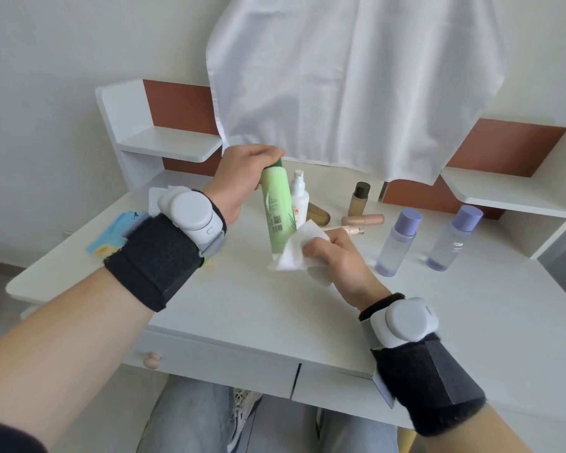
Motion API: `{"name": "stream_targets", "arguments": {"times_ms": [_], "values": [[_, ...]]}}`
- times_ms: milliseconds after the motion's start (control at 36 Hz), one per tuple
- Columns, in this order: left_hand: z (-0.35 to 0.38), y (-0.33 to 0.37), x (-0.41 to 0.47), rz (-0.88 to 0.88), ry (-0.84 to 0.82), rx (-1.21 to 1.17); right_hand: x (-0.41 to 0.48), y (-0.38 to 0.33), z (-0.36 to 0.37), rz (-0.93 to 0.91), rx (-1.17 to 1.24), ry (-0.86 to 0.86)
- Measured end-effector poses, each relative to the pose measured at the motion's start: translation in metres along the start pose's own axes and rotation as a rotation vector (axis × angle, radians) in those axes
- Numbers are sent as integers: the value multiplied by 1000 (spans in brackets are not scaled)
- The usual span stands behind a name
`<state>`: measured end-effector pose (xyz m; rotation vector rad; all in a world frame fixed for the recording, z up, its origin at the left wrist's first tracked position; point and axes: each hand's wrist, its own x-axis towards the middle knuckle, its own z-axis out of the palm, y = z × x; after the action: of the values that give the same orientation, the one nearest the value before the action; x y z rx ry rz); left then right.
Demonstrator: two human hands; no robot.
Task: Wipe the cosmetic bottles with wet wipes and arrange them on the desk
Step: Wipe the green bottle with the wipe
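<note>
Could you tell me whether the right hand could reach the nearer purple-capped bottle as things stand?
Probably yes: the purple-capped bottle stands just right of the right hand with bare desk between, though that hand holds a wet wipe.

Bright, soft, even daylight; faint shadows; wide-angle bending at edges.

A white painted wooden desk (242,308) with a flat top stands against a plain off-white wall (46,44). Its raised back carries reddish-brown panels (177,103) and two small white side shelves, one on the left (167,143) and one on the right (510,188). A thin white cloth sheet (340,76) hangs over the middle of the back. Under the top sit two white drawers side by side; the left drawer (216,364) bears a round pale wooden knob (152,360). At the lower left a strip of greyish floor (0,282) shows, possibly tile. Soft, even light falls across everything.
</note>
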<state>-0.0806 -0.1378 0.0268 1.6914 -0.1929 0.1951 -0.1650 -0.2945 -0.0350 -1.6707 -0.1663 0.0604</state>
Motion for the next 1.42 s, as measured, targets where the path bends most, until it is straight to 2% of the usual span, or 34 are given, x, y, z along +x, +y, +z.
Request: {"name": "stream_targets", "arguments": {"times_ms": [111,278,417,611,750,917,1083,1139,1250,1333,1417], "values": [[-7,7,3,47,22,-16,6,7,-7,87,175,134],[-13,5,3,121,11,30,11,6,-15,53,429,161],[-9,-5,1,196,36,163,16,10,-24,51,632,113],[-1,-21,-6,309,57,354,18,9,-23,117,772,131],[0,-23,-7,347,18,449,20,8,-23,92,799,134],[-3,-21,-11,394,-218,546,21,9,-22,81,780,198],[-7,-15,-20,298,-378,441,19,10,-26,30,777,232],[-9,-16,-22,316,-404,383,19,9,-25,26,805,235],[-14,-23,-14,385,-388,423,20,9,-24,34,844,252],[-18,-29,-6,345,-383,402,20,9,-24,52,835,282],[-19,-29,-8,265,-411,280,20,7,-24,55,832,310]]}}
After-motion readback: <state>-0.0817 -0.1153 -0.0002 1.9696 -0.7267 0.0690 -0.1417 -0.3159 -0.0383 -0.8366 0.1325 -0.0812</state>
